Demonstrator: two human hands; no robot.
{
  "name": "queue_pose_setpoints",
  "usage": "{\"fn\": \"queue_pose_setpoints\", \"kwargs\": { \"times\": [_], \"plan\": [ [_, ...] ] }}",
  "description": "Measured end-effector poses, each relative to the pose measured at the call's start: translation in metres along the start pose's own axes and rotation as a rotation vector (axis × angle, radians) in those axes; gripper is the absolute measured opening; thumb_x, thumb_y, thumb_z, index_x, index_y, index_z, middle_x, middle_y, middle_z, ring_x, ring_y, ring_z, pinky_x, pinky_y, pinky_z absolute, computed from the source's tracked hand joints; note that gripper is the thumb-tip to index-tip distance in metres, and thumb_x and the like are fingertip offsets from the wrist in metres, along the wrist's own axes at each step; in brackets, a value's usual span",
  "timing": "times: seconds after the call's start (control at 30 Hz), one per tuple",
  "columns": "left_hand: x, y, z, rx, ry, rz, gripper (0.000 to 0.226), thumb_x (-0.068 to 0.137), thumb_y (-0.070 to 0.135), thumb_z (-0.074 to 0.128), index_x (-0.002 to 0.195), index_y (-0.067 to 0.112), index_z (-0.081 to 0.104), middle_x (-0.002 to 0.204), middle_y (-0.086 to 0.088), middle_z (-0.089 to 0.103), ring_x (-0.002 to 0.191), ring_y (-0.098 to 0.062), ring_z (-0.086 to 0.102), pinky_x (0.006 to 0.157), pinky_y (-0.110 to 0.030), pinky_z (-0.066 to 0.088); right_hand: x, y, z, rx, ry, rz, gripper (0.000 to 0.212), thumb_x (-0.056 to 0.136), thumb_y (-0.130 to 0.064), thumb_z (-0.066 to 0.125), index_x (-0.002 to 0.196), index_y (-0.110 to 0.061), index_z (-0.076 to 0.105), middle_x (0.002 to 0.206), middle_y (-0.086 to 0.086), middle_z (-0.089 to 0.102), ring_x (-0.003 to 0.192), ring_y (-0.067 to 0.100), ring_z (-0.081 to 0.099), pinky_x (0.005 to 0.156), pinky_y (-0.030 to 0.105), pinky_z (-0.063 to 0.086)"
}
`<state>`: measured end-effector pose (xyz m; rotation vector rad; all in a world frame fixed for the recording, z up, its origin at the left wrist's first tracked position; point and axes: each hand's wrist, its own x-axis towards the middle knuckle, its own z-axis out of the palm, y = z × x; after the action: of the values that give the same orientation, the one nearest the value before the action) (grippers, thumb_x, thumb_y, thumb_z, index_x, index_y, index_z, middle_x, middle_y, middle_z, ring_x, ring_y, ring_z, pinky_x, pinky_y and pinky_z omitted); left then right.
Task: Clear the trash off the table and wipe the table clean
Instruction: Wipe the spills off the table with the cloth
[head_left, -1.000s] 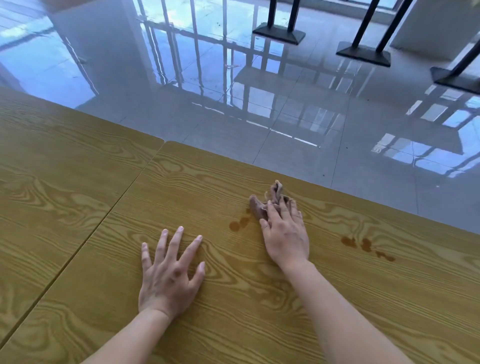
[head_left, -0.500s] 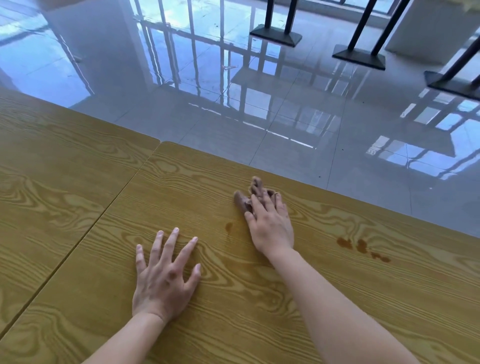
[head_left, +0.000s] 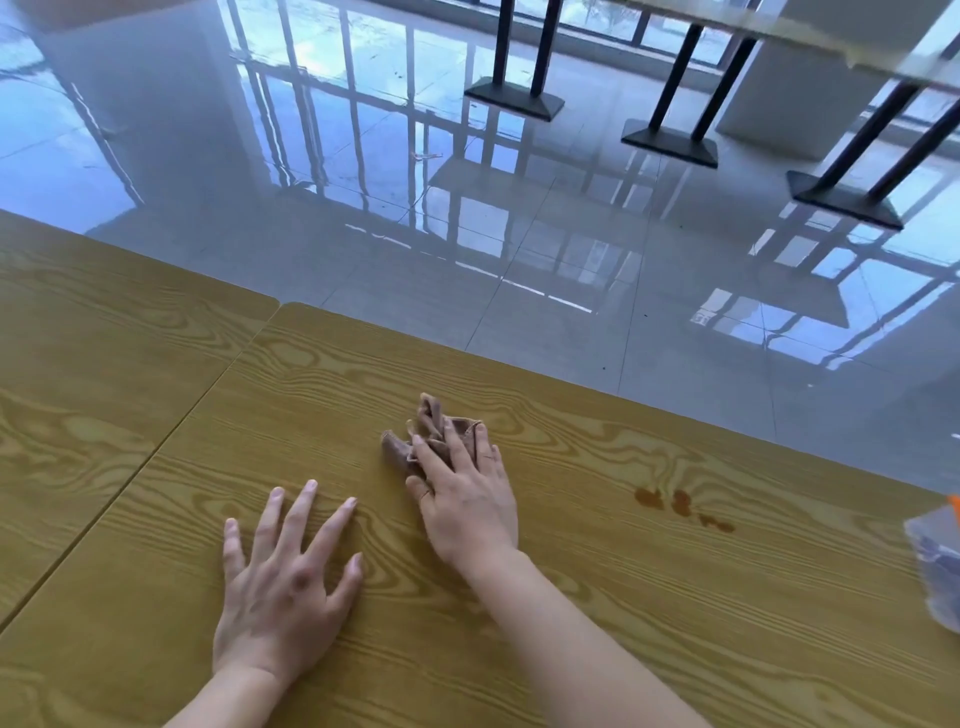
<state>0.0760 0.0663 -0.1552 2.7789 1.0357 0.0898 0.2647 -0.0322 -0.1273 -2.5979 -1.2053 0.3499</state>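
My right hand (head_left: 467, 499) presses a crumpled brown cloth (head_left: 436, 434) flat against the wooden table (head_left: 597, 597), near its middle. The cloth bunches out beyond my fingertips. My left hand (head_left: 283, 582) rests palm down on the table to the left, fingers spread, holding nothing. A cluster of brown stains (head_left: 680, 506) sits on the table to the right of the cloth. The spot under and beside my right hand shows no stain.
A clear plastic wrapper with an orange bit (head_left: 935, 561) lies at the table's right edge. A second wooden table (head_left: 78, 389) adjoins on the left. Beyond the far edge is glossy tiled floor with black table legs (head_left: 514, 98).
My right hand has slid the cloth leftward over the small brown stains that lay beside it; those stains are no longer visible. The left hand stays put. The wrapper came into view.
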Motion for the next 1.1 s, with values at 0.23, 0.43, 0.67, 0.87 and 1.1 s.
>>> {"fn": "queue_pose_setpoints", "kwargs": {
  "times": [0.23, 0.43, 0.67, 0.87, 1.1],
  "plan": [
    [-0.001, 0.001, -0.002, -0.007, -0.006, 0.005, 0.061, 0.084, 0.061, 0.039, 0.142, 0.042, 0.044, 0.158, -0.002, 0.032, 0.148, -0.029, 0.020, 0.115, -0.065, 0.011, -0.038, 0.067, -0.007, -0.120, 0.017, -0.181, 0.054, 0.102, -0.053, 0.027, 0.151, -0.031, 0.030, 0.163, -0.003, 0.015, 0.151, 0.018, -0.003, 0.122, 0.043, 0.011],
    [-0.001, 0.000, -0.002, 0.004, -0.009, 0.007, 0.061, 0.085, 0.061, 0.038, 0.142, 0.041, 0.043, 0.158, -0.002, 0.032, 0.148, -0.029, 0.019, 0.115, -0.065, 0.012, 0.021, 0.017, -0.003, -0.033, 0.063, 0.146, 0.051, 0.101, -0.054, 0.019, 0.151, -0.045, 0.015, 0.164, -0.006, -0.002, 0.151, 0.031, -0.008, 0.122, 0.047, -0.001],
    [-0.002, 0.003, -0.003, 0.007, -0.023, 0.011, 0.062, 0.084, 0.060, 0.039, 0.141, 0.038, 0.044, 0.157, -0.004, 0.034, 0.147, -0.030, 0.021, 0.114, -0.066, 0.013, -0.066, 0.051, 0.003, -0.091, 0.049, -0.212, 0.052, 0.101, -0.054, 0.029, 0.149, -0.036, 0.034, 0.162, -0.005, 0.020, 0.151, 0.014, -0.001, 0.122, 0.039, 0.011],
    [0.000, 0.001, 0.002, 0.026, -0.019, 0.022, 0.062, 0.085, 0.062, 0.035, 0.143, 0.038, 0.042, 0.157, -0.004, 0.033, 0.148, -0.030, 0.019, 0.114, -0.067, 0.012, 0.009, 0.056, -0.016, -0.012, 0.128, 0.294, 0.051, 0.102, -0.050, 0.027, 0.152, -0.041, 0.022, 0.165, -0.003, 0.010, 0.151, 0.027, -0.001, 0.123, 0.043, 0.001],
    [-0.001, 0.003, 0.003, 0.073, -0.056, 0.030, 0.066, 0.088, 0.063, 0.025, 0.147, 0.034, 0.035, 0.159, -0.006, 0.026, 0.148, -0.033, 0.014, 0.112, -0.070, 0.010, -0.116, 0.110, -0.011, -0.097, 0.142, 0.068, 0.053, 0.100, -0.052, 0.029, 0.148, -0.033, 0.036, 0.161, -0.005, 0.023, 0.151, 0.015, 0.005, 0.123, 0.036, 0.010]
  ]
}}
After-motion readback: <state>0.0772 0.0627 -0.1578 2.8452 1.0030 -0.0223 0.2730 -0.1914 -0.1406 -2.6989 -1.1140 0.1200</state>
